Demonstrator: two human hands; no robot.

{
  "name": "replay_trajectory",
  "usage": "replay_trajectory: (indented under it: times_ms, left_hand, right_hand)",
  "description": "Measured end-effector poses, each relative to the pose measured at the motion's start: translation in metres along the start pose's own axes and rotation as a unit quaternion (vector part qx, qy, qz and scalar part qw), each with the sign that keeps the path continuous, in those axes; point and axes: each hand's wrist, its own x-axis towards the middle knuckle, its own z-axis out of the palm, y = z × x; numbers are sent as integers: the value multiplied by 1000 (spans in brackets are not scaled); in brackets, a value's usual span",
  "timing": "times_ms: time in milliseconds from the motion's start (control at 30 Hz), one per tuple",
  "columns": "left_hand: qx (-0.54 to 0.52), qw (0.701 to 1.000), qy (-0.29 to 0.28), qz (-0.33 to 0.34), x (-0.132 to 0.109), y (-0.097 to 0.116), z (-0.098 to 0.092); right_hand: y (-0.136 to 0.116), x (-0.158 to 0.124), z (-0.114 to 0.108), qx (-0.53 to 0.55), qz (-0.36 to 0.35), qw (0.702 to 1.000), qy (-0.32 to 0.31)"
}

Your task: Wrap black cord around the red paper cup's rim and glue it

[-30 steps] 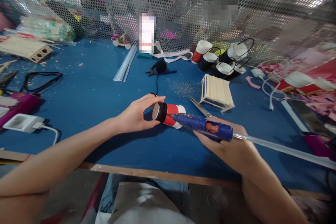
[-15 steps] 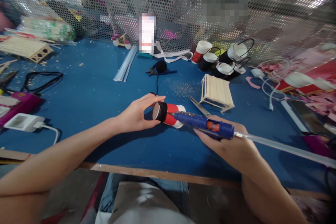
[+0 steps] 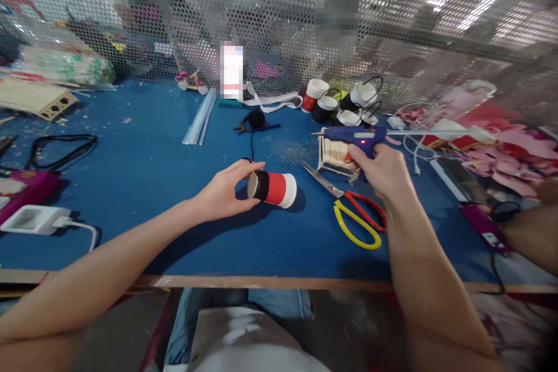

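A red and white paper cup (image 3: 275,188) with a black band near its base lies on its side on the blue table (image 3: 143,168). My left hand (image 3: 226,190) grips its base end, fingers curled round it. My right hand (image 3: 380,170) holds a blue glue gun (image 3: 354,135) up above the table to the right of the cup, nozzle pointing left, a clear glue stick trailing out of its back. The gun is well clear of the cup.
Scissors (image 3: 352,213) with red and yellow handles lie right of the cup. A small stick frame (image 3: 333,154) stands behind the gun, and several cups (image 3: 336,103) beyond it. Glue sticks (image 3: 200,117), cables, a white adapter (image 3: 35,218) and a perforated metal screen (image 3: 279,17) surround the area.
My right hand has lifted the glue gun off the cup and moved it up and to the right. The scissors now show. My left hand still holds the cup.
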Motion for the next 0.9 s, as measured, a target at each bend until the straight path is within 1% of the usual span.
replay_trajectory:
  times_ms: [100, 200, 400, 467, 533, 567, 600, 633, 667, 700, 733, 767, 800, 900]
  left_hand:
    - [2, 1000, 2, 1, -1, -2, 1]
    - [5, 1000, 0, 5, -1, -2, 1]
    - [9, 1000, -1, 9, 0, 1, 1]
    - [12, 1000, -1, 11, 0, 1, 1]
    - [11, 1000, 1, 16, 1, 1, 1]
    - [9, 1000, 1, 19, 1, 1, 1]
    - [7, 1000, 2, 22, 1, 1, 2]
    - [6, 1000, 3, 25, 1, 0, 2]
    - [5, 1000, 3, 28, 0, 0, 3]
    - [6, 999, 3, 31, 0, 0, 3]
    - [8, 999, 4, 34, 0, 0, 4]
    - [14, 999, 7, 38, 0, 0, 4]
    - [25, 999, 10, 44, -1, -1, 5]
    - [57, 996, 17, 62, -2, -2, 6]
  right_hand:
    - [4, 20, 3, -92, 44, 995, -3]
    - [4, 33, 5, -188, 45, 981, -10]
    - [0, 43, 11, -267, 85, 957, -70]
    - [-7, 39, 12, -288, 81, 952, -62]
    - [-18, 29, 12, -288, 35, 957, -14]
    - [-26, 21, 13, -270, -10, 963, 15]
    - [-36, 11, 14, -234, -70, 969, 34]
    - [-47, -1, 16, -179, -131, 974, 35]
    - [-58, -13, 19, -112, -198, 974, 11]
    - [-70, -25, 22, -44, -250, 967, -26]
    - [-81, -36, 27, 15, -285, 957, -62]
    - [-91, -45, 31, 54, -306, 945, -99]
    - [-100, -53, 36, 67, -315, 939, -123]
    - [-115, -63, 49, 51, -308, 939, -145]
